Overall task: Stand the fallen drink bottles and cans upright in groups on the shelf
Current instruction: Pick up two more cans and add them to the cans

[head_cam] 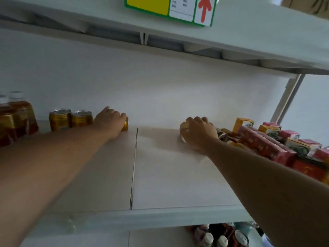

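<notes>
My left hand (110, 120) grips a gold can (125, 124) at the back of the white shelf (160, 175), right beside two upright gold cans (70, 119). Two amber tea bottles (16, 118) stand upright at the far left. My right hand (199, 130) curls over a pale can (183, 132) lying on its side further right; most of that can is hidden by my fingers. More fallen cans (223, 134) lie just behind my right wrist.
Red and yellow drink cartons (267, 141) are piled on the shelf's right end. A seam (133, 166) splits the shelf board in the middle. An upper shelf with a price tag (170, 9) hangs overhead. Bottles (215, 237) stand on the shelf below.
</notes>
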Motion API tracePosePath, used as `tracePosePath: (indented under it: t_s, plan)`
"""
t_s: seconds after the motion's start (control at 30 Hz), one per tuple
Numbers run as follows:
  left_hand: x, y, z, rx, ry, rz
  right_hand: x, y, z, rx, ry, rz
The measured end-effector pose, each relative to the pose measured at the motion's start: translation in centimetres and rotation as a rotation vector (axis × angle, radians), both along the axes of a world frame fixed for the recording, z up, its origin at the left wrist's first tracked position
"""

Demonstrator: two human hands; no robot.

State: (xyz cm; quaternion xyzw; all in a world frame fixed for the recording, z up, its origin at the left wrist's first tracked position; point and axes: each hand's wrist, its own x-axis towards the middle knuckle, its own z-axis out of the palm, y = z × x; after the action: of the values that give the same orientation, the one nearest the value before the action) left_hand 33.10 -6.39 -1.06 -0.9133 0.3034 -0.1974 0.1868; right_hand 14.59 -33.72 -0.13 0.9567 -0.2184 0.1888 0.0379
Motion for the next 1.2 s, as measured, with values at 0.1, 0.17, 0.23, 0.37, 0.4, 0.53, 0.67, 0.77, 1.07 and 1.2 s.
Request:
tracePosePath:
  t_s: [0.1,0.17,0.23,0.37,0.4,0.53,0.67,0.77,1.07,1.2]
  plan:
    - [0.3,-0.5,0.5,-0.060,0.040,-0.004,0.1,-0.6,0.0,-0.009,0.032,-0.035]
    - [0.5,-0.8,0.9,-0.077,0.052,-0.036,0.2,-0.9,-0.1,0.011,0.062,-0.065]
    - [0.6,-0.9,1.1,-0.150,0.116,-0.053,0.5,-1.0,-0.1,0.018,0.092,-0.076]
    - [-0.1,-1.0,1.7,-0.367,0.293,-0.012,1.8,-0.2,1.0,0.020,0.207,-0.088]
    - [-0.4,-0.9,1.8,-0.394,0.324,0.007,2.1,0.0,1.3,0.017,0.247,-0.097]
    - [-1.4,-0.3,1.8,-0.480,0.427,0.059,4.1,0.9,0.9,0.033,0.274,-0.136]
    - [-2.4,0.1,2.3,-0.540,0.549,0.116,5.1,3.4,0.6,0.045,0.195,-0.120]
    - [-3.1,0.4,2.6,-0.574,0.611,0.164,4.6,5.1,0.6,0.073,0.193,-0.026]
    - [-5.6,0.0,2.7,-0.694,0.720,0.254,0.4,6.0,3.0,0.574,0.240,0.024]
    - [-8.3,-0.1,2.5,-0.731,0.737,0.326,-3.2,6.4,3.5,0.717,0.313,0.077]
